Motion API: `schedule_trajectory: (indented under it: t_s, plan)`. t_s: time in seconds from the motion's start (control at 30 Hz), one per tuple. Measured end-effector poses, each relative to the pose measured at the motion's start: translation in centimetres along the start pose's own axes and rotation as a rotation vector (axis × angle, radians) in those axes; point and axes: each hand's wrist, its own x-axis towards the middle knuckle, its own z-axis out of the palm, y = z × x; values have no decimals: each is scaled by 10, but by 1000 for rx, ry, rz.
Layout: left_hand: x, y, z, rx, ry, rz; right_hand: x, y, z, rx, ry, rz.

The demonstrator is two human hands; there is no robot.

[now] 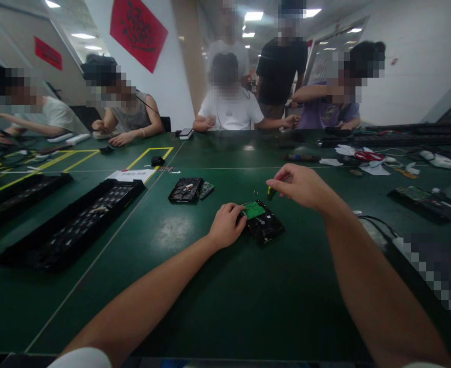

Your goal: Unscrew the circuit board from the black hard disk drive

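Drive [266, 225] | left hand [227, 225]: curled, touching | right hand [300, 185]: arched, pinching screwdriver [271, 193]

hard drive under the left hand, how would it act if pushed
The hard drive looks stiff, with its boxy casing. Lying flat, it would probably slide, not tip, on the table. Its exposed green circuit board may be fragile.

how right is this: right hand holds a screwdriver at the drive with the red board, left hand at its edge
The board is green, not red, as the head view shows. Otherwise yes: the right hand holds the screwdriver at the drive, the left hand is at its edge.
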Motion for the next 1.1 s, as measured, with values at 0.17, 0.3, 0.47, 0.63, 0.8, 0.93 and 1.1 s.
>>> schedule_trajectory:
  t_s: [0.17,0.3,0.47,0.63,0.8,0.93,1.1]
  plan:
    - [0,-1,0,-2,1,0,0,0,-1,-120,47,11]
    - [0,1,-1,-1,2,5,-1,1,-2,-159,58,-8]
    - [0,2,-3,0,7,12,-1,2,-3,-39,27,-56]
    - [1,-1,0,11,16,20,0,1,-2,82,-43,-84]
    - [1,-3,2,10,14,19,1,1,-1,56,-60,-76]
    - [0,-1,0,9,11,13,1,-2,-1,54,-56,-81]
    - [0,0,-1,7,16,12,-2,-7,-2,68,-57,-62]
